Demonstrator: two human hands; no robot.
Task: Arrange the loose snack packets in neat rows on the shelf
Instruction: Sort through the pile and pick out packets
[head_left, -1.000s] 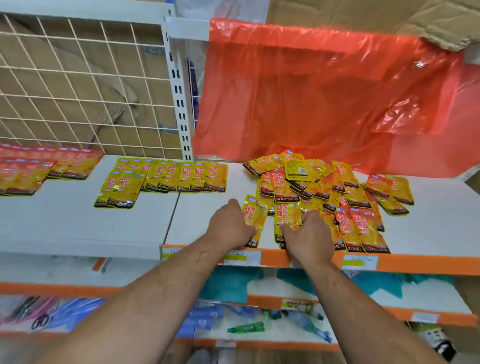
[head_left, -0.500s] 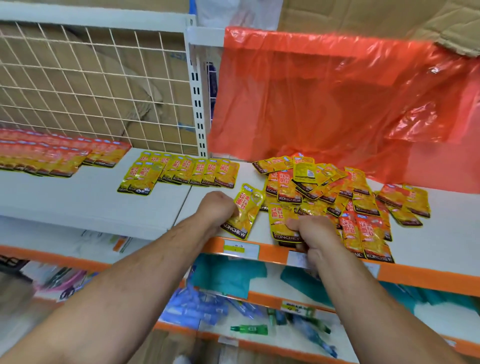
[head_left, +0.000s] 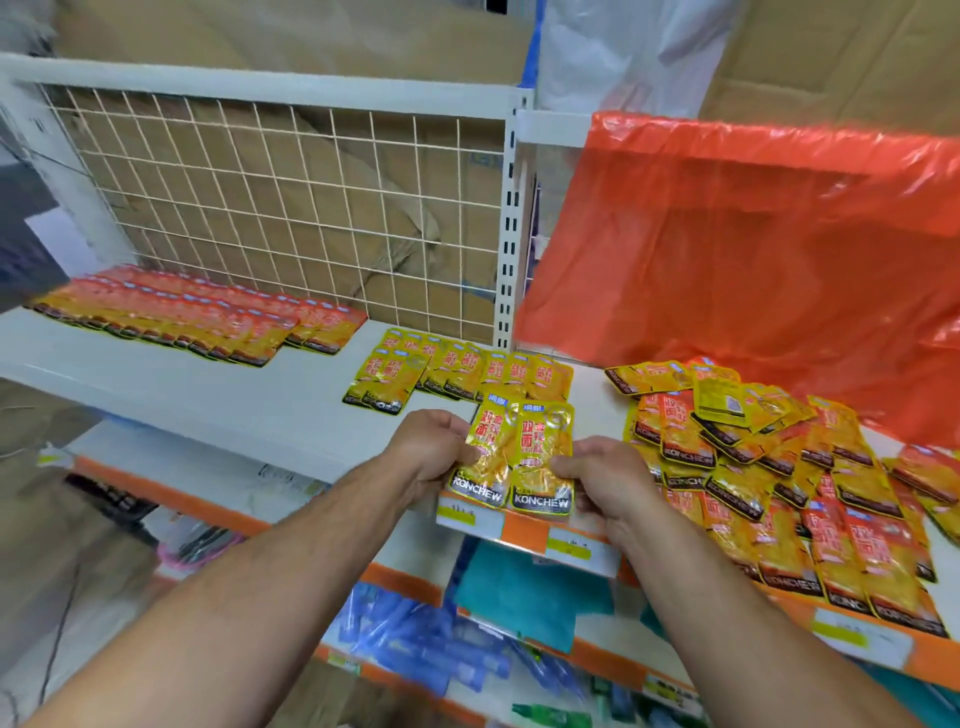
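Two yellow KONCHEW packets (head_left: 519, 457), side by side and slightly overlapped, labels up, sit in front of the white upright post (head_left: 511, 223) above the front edge of the shelf (head_left: 234, 395); the left hand (head_left: 431, 457) pinches the lower side of the left one and the right hand (head_left: 608, 483) that of the right one, fingers curled, thumbs on the faces. A loose heap (head_left: 769, 467) of like packets, jumbled and overlapping, lies right of the post below an orange plastic sheet (head_left: 753, 249). A neat row (head_left: 457, 374) of yellow packets lies at the post's foot, and red-orange rows (head_left: 208, 322) lie well left of the post, before the wire grid (head_left: 285, 208).
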